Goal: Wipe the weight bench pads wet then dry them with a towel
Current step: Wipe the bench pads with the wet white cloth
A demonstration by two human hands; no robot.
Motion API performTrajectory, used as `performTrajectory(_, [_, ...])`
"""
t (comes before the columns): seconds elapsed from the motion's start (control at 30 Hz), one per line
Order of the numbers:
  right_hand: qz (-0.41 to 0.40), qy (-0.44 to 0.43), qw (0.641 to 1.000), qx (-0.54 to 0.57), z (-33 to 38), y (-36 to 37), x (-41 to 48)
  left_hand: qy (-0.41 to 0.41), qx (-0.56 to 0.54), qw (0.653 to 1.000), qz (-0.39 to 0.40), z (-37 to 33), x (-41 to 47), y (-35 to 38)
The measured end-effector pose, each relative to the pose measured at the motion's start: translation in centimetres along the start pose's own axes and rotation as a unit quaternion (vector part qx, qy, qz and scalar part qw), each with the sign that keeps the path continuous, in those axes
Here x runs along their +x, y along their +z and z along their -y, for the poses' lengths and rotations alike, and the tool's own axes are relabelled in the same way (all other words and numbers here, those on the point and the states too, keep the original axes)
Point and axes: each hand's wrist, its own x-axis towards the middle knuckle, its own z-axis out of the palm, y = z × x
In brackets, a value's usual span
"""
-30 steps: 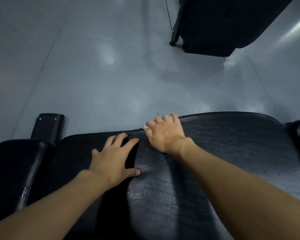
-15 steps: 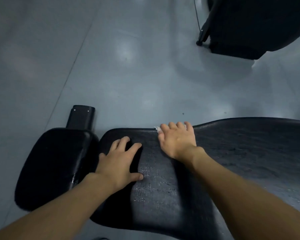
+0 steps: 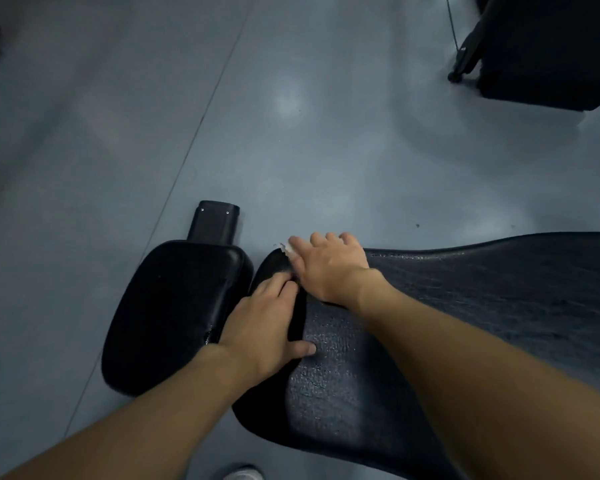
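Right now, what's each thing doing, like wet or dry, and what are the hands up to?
Long bench pad: glistening and textured, looks wet.
Small seat pad: beside the long pad, a narrow gap between; wetness unclear.
White wipe: mostly hidden under the right fingers, at the pad's corner.
Right hand: flat, pressing the wipe.
Left hand: flat on the long pad, holding nothing.

A smooth grey-blue floor (image 3: 291,150) fills most of the view, crossed by a thin diagonal seam and marked with soft patches of reflected light. A large black piece of equipment (image 3: 548,53) stands at the far right. The toe of a white shoe (image 3: 243,474) shows at the bottom edge.
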Motion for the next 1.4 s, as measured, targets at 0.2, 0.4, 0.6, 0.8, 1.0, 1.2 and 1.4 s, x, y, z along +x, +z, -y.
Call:
performTrajectory(0.2, [-0.013,-0.013,1.0,-0.013,-4.4,-0.2,-3.0,-0.036,0.036,0.998,0.047,-2.9,0.5,-0.5])
performTrajectory(0.4, [0.005,0.023,0.999,-0.036,-13.4,-1.7,-7.6,-0.041,0.008,0.998,0.057,-10.7,3.0,1.1])
performTrajectory(0.6, [-0.002,0.041,0.998,-0.052,-21.9,-3.1,-11.4,0.03,0.026,0.996,0.086,-20.7,6.2,2.0])
performTrajectory(0.8, [-0.022,0.111,0.993,-0.02,-30.4,-4.2,-14.5,0.044,0.041,0.995,0.079,-28.9,9.2,2.5])
performTrajectory(1.0, [-0.036,0.168,0.985,-0.005,-36.3,-4.5,-18.2,0.112,0.049,0.989,0.086,-36.4,10.8,3.2])
performTrajectory(1.2, [-0.071,0.231,0.97,-0.006,-41.1,-4.3,-22.4,0.1,0.061,0.989,0.088,-40.5,12.3,4.2])
performTrajectory(1.4, [-0.102,0.319,0.941,0.039,-43.8,-3.6,-25.3,0.112,0.077,0.987,0.086,-39.8,12.0,4.0])
